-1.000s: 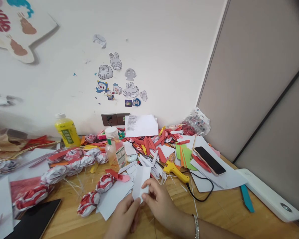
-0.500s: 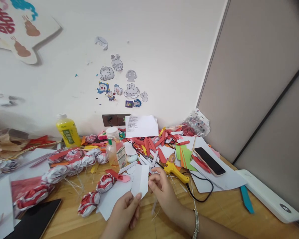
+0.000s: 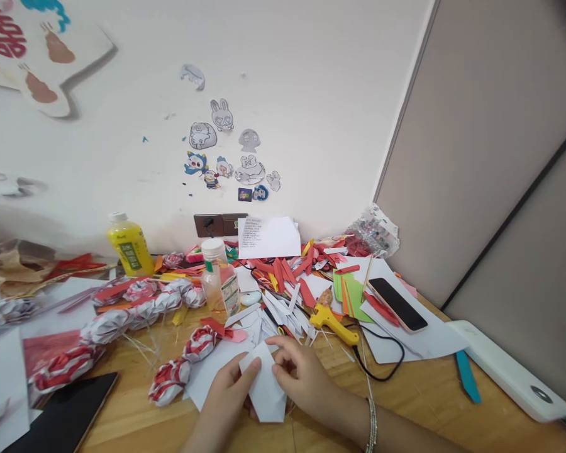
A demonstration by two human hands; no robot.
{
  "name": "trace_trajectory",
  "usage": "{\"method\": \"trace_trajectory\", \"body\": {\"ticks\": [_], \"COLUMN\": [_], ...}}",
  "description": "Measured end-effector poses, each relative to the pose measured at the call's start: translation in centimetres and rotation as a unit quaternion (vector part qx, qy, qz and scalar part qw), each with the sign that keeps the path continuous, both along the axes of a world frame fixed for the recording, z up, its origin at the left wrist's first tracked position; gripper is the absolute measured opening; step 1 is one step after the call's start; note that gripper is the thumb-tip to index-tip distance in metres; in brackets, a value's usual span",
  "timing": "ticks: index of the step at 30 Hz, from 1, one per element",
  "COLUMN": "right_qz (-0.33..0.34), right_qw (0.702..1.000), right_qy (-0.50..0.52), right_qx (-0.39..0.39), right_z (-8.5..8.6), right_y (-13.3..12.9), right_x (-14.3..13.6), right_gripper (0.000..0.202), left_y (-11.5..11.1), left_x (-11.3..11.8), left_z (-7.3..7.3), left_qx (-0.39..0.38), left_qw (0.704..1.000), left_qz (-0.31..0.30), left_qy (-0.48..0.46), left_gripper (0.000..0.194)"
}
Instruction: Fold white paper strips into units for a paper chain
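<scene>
A folded piece of white paper is held low over the wooden table, its narrow cut-off end pointing towards me. My left hand grips its left side, thumb on top and the other fingers mostly hidden beneath. At the upper right edge, my right hand has curled fingers and thumb closed on the paper. A bracelet circles the right wrist. Behind the hands lie a heap of white paper strips and a yellow glue gun. Twisted red-and-white paper pieces rest left of my left hand.
A clear jar and a yellow drink bottle stand towards the wall. On the right are a phone on white sheets, a looping black cable and a long white device. A dark tablet lies at front left.
The paper has turned and come nearer to me, its narrow end now pointing down. My left thumb has moved up to its top, and my right fingers have closed on its edge.
</scene>
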State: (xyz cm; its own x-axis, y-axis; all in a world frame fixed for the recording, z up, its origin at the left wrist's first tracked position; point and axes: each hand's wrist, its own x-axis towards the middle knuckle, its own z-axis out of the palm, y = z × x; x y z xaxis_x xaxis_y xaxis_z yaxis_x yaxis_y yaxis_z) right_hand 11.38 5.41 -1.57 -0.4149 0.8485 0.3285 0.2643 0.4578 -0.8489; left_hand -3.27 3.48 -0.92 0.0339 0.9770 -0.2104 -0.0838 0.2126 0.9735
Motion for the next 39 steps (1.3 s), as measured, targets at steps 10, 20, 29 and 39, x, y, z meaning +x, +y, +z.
{"method": "trace_trajectory", "body": {"ticks": [10, 20, 29, 39], "right_qz": [0.001, -0.001, -0.024, -0.019], "right_qw": [0.99, 0.995, 0.998, 0.999], "right_qy": [-0.058, -0.043, 0.035, 0.022], "right_qx": [0.125, 0.088, -0.04, -0.035], "right_z": [0.9, 1.4, 0.9, 1.2], "right_y": [-0.2, -0.5, 0.0, -0.1], "right_x": [0.3, 0.4, 0.0, 0.1], "right_gripper": [0.034, 0.022, 0.007, 0.007], "left_y": [-0.8, -0.6, -0.7, -0.6], "left_x": [0.2, 0.3, 0.1, 0.1], "left_z": [0.7, 0.8, 0.7, 0.8], "left_qx": [-0.01, 0.02, 0.035, 0.041], "left_qw": [0.998, 0.999, 0.998, 0.998], "left_qz": [-0.02, -0.039, -0.039, -0.032], "left_qy": [-0.061, 0.007, 0.024, 0.035], "left_gripper": [0.035, 0.032, 0.028, 0.03]}}
